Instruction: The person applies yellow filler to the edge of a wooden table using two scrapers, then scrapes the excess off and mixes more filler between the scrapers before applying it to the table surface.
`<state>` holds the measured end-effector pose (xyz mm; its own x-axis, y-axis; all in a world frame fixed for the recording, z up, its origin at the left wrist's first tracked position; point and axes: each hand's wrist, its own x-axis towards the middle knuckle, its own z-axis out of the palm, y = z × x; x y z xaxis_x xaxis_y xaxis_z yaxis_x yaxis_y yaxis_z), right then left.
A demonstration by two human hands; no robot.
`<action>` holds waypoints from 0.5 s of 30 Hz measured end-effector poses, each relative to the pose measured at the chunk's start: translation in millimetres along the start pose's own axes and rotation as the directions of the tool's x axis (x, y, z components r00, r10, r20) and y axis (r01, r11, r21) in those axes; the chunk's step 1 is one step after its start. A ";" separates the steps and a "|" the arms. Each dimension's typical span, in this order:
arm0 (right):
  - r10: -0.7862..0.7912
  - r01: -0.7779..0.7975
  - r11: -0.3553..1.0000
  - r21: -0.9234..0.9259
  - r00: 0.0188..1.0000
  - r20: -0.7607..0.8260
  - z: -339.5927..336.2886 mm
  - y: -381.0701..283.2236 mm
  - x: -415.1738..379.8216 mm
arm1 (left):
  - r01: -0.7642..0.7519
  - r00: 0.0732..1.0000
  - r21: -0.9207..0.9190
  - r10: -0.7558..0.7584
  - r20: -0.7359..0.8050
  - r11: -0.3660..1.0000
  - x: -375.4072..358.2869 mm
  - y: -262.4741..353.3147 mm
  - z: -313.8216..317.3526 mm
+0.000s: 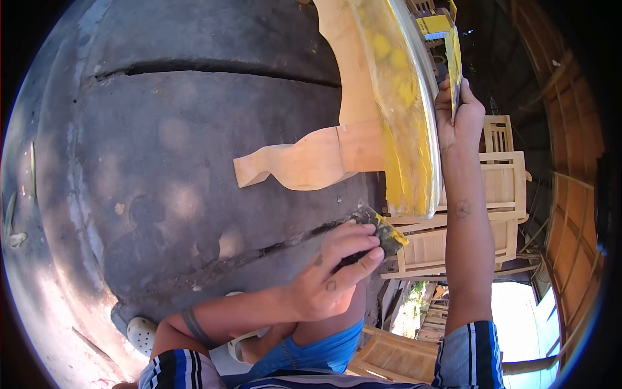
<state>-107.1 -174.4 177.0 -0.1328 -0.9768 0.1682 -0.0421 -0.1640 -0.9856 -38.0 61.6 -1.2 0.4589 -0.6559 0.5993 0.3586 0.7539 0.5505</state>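
My left hand [337, 269] is closed around a dark flat scraper [387, 236] with yellow paste along its edge. Just beyond it is the corner of a pale wooden furniture piece [353, 78] with a curved leg [311, 159]. Yellow paste [405, 155] is smeared along this piece's long edge face, thickest toward the near corner. My right hand [461, 117], beside the far side of the piece, grips a thin flat board [453, 65] coated with yellow paste. Its fingers are partly hidden by the board and the furniture edge.
Pale wooden furniture panels [502, 185] stand to the right, with another slatted piece [395, 353] below. A yellow-labelled box [434, 26] is behind the board. The concrete floor [194, 129] has cracks. A white clog [141, 334] is at lower left.
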 end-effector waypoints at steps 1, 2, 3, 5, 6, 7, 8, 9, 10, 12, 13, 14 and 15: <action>0.004 -0.005 0.999 -0.038 1.000 -0.022 0.9 -0.2 -0.6 | 0.090 0.995 0.014 -0.089 -0.047 0.996 19.6 -6.7 -14.6; 0.017 -0.021 0.997 -0.079 0.999 -0.048 0.3 0.9 -2.0 | 0.217 0.973 -0.022 -0.218 -0.080 0.976 40.4 -17.0 -26.4; 0.044 -0.046 0.998 -0.040 0.998 -0.044 -1.3 0.9 -0.9 | 0.339 0.933 -0.059 -0.344 -0.108 0.939 58.0 -30.2 -35.4; 0.017 -0.017 1.000 0.016 1.000 0.020 -0.8 1.5 -3.9 | 0.369 0.923 -0.140 -0.379 -0.058 0.919 82.9 -54.9 -45.9; 0.002 -0.005 0.999 0.040 0.999 0.052 -1.2 1.1 -4.3 | 0.407 0.909 -0.207 -0.418 -0.007 0.889 83.0 -54.2 -46.8; 0.017 -0.018 1.000 0.019 0.999 0.038 -3.0 0.6 -2.5 | 0.446 0.892 -0.272 -0.450 0.050 0.853 83.2 -53.5 -47.4; 0.030 -0.030 1.000 0.001 0.999 0.023 -5.0 0.1 0.6 | 0.483 0.873 -0.331 -0.474 0.112 0.811 83.7 -53.4 -47.8; 0.040 -0.040 0.999 -0.016 0.999 0.007 -5.9 -0.4 2.5 | 0.456 0.887 -0.362 -0.446 0.117 0.813 80.3 -52.0 -46.7; 0.030 -0.030 0.999 -0.018 1.000 0.006 -5.0 -0.8 2.2 | 0.431 0.900 -0.394 -0.419 0.122 0.812 71.4 -48.7 -43.6; 0.018 -0.018 0.999 -0.028 1.000 -0.001 -4.9 -0.4 1.5 | 0.387 0.919 -0.458 -0.373 0.127 0.800 51.0 -40.1 -35.8; 0.038 -0.038 0.999 -0.006 0.999 0.012 -6.5 -0.1 0.4 | 0.374 0.923 -0.473 -0.373 0.100 0.798 42.5 -36.7 -31.2; 0.053 -0.053 0.998 0.020 0.998 0.028 -7.1 -1.6 1.0 | 0.372 0.923 -0.477 -0.374 0.094 0.796 35.4 -33.3 -27.5; 0.066 -0.068 0.997 0.048 0.997 0.041 -7.7 -2.9 0.5 | 0.371 0.922 -0.481 -0.376 0.090 0.794 29.4 -28.7 -23.9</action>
<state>-114.7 -173.4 180.2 -0.0944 -0.9903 0.1021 0.0149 -0.1040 -0.9945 -15.4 21.6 -13.2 0.2149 -0.8919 0.3979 0.8461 0.3735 0.3803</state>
